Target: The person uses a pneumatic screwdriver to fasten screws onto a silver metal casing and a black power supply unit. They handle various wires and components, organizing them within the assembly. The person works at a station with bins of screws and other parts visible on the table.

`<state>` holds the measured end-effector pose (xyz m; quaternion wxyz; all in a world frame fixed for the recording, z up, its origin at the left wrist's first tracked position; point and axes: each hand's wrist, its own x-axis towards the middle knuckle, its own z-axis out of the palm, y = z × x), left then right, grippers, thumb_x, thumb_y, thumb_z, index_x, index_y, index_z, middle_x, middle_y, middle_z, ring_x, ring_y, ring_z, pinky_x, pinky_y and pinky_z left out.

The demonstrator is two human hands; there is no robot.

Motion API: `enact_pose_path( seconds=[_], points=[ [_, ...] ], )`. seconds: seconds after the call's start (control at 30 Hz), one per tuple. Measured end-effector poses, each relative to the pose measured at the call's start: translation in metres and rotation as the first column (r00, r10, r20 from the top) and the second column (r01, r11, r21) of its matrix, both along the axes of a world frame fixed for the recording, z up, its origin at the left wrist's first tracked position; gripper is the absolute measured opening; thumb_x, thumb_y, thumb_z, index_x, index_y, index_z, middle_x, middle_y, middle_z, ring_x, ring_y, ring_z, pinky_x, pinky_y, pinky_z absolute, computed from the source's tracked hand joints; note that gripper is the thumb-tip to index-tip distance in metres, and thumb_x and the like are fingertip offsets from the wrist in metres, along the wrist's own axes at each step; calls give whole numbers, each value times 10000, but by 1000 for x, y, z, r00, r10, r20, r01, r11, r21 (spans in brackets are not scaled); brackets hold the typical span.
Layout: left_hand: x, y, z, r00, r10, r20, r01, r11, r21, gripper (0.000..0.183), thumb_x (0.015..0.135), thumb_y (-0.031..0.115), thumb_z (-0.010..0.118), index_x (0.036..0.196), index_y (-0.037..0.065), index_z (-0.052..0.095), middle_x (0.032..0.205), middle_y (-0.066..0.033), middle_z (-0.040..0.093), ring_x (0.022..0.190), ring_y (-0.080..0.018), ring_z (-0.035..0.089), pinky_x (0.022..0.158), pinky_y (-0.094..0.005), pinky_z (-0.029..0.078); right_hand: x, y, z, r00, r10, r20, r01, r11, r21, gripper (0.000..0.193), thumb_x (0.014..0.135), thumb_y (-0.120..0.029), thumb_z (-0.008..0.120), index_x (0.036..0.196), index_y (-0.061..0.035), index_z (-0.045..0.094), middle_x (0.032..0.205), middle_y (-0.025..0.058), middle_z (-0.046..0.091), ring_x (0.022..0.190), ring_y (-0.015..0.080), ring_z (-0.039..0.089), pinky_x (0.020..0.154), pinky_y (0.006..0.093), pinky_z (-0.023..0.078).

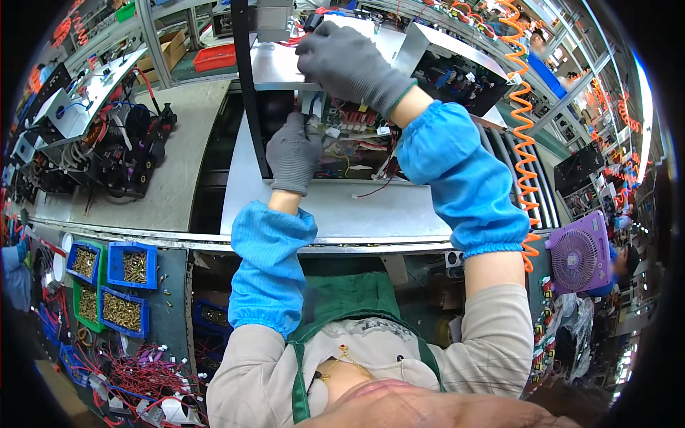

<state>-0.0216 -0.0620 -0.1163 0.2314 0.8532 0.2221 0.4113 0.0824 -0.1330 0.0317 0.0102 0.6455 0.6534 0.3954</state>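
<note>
Both my hands wear grey gloves, with blue sleeve covers over the forearms. My left hand (294, 151) reaches into the open front of a metal chassis (250, 153) and its fingers are bent, the tips partly hidden. Close to it lie a circuit board (357, 121) and several wires with white connectors (332, 133). Farther up, my right hand (349, 63) is curled above a silver metal plate (275, 63) of the same unit. Whatever its fingers close on is hidden behind the glove. Some red wires (291, 41) run just left of it.
At the left stands another unit with black parts (135, 157). Blue bins (135, 265) of brass-coloured screws sit lower left, above a heap of red wires (143, 378). An orange coiled hose (524, 128) hangs at the right, near rollers (546, 182) and a purple fan (579, 251).
</note>
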Motion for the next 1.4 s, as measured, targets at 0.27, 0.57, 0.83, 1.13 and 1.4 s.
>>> enact_pose_path(
  seconds=[0.27, 0.57, 0.83, 1.13, 1.4],
  points=[
    [-10, 1, -5, 984, -177, 35, 176, 984, 35, 138, 829, 201, 550, 908, 106, 611, 704, -146, 626, 663, -344, 623, 590, -443, 494, 20, -54, 24, 941, -66, -331, 48, 997, -63, 245, 749, -173, 719, 977, -135, 642, 1000, 56, 596, 917, 235, 596, 758, 357, 500],
    [-9, 2, 15, 975, -218, -49, 210, 970, -126, 228, 812, 293, 581, 866, 82, 647, 760, -163, 641, 723, -339, 627, 654, -419, 495, 20, -36, 13, 986, -127, 108, 127, 992, 5, 386, 781, -260, 676, 1158, -299, 601, 1104, 10, 553, 898, 205, 594, 690, 315, 543],
    [2, 2, 6, 947, -313, -72, 289, 928, -235, 289, 830, 303, 577, 832, 25, 655, 764, -179, 638, 710, -334, 620, 646, -384, 478, 27, -27, 4, 967, -189, 170, 185, 982, 36, 335, 825, -258, 616, 1150, -333, 579, 983, -17, 596, 892, 208, 611, 656, 330, 568],
    [-10, 11, -15, 962, -252, -100, 231, 955, -185, 305, 825, 323, 534, 851, 44, 655, 771, -167, 639, 730, -344, 614, 668, -418, 486, 13, -18, 5, 985, -156, 74, 154, 987, 37, 239, 750, -318, 693, 954, -204, 643, 877, 22, 632, 858, 211, 624, 732, 355, 515],
    [-19, -17, 18, 902, -275, 332, 362, 902, -236, 209, 871, 241, 580, 934, 47, 628, 681, -86, 628, 590, -162, 590, 543, -291, 461, 20, -23, 4, 972, -234, -6, 234, 972, 32, 143, 821, -298, 632, 949, -250, 675, 917, 12, 601, 884, 207, 593, 712, 352, 513]
  ],
)
